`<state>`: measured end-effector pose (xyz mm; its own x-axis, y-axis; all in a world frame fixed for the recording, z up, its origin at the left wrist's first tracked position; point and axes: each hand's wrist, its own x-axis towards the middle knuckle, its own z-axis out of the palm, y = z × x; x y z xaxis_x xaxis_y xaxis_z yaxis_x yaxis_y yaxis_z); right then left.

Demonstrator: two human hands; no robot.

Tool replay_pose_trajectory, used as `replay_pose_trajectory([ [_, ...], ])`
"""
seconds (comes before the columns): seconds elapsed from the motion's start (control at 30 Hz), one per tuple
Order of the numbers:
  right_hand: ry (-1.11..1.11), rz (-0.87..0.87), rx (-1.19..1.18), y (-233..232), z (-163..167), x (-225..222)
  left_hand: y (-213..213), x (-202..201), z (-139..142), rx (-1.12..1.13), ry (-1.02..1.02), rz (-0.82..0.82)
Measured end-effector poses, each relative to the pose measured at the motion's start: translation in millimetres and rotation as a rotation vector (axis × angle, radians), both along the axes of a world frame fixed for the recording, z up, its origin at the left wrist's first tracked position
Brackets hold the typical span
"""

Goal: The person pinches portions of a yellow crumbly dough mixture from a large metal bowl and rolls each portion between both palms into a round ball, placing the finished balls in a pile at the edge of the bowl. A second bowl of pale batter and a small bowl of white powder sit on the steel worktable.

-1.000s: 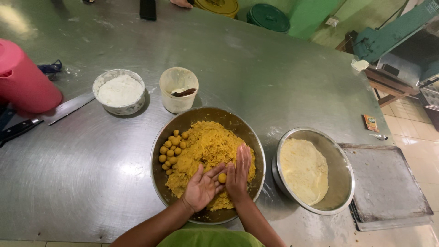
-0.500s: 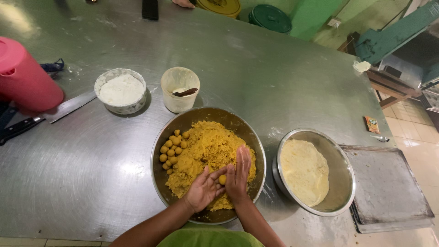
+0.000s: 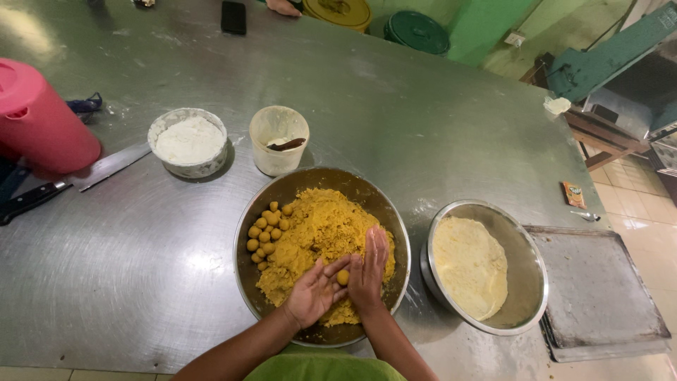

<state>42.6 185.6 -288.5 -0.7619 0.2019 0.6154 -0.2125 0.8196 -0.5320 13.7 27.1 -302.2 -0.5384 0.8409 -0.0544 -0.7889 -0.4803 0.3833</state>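
1. Over the steel table, head view: both hands sit inside the big metal bowl of yellow crumbly mix.
2. Left hand palm up, right hand edge-on against it; a small yellow ball is pressed between the two palms. Each grip is closed on that ball, fingers mostly straight rather than curled.
3. Ball likely soft, light and crumbly; judged best cupped in the palms with gentle pressure, not pinched at fingertips.
4. Finished balls are clustered at the bowl's left inner side, touching the mix.
5. Right of it, just beside: second metal bowl with pale dough; a flat tray lies beyond, partly tucked under that bowl.
6. Behind the big bowl: cream plastic cup with something dark inside, white bowl of flour.
7. Far left: pink jug, knife lying flat.
8. Top edge: another person's hand, dark phone, yellow lid and green lid.
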Motion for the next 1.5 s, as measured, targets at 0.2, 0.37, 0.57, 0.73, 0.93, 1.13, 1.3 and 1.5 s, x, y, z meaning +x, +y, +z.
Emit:
replay_pose_trajectory([
  [0.2, 0.002, 0.000, -0.011, 2, -6, 1, 3, -1, -11, 0.081, -0.026, 0.027],
  [0.37, -0.010, 0.027, -0.035, 7, 5, -12, 8, -7, -5, 0.077, 0.000, 0.089],
  [0.57, -0.238, 0.491, -0.375, -34, 38, 1, 16, -11, 18, -0.093, -0.092, 0.139],
  [0.73, -0.120, 0.343, 0.215, -47, 64, -12, 14, -6, 39, -0.374, 0.093, 0.193],
  [0.93, -0.390, 0.194, 0.521, -51, 63, -16, -8, -24, 63, -0.342, 0.138, 0.275],
  [1.13, -0.336, 0.156, 0.321, -38, 48, -16, 17, -11, 47, -0.389, 0.123, 0.174],
  [1.3, -0.446, 0.231, 0.297, -28, 38, -7, 17, -21, 27, -0.366, 0.071, 0.253],
  [1.5, -0.184, 0.260, 0.153, -27, 44, -9, 21, -12, 44, -0.438, 0.055, 0.209],
])
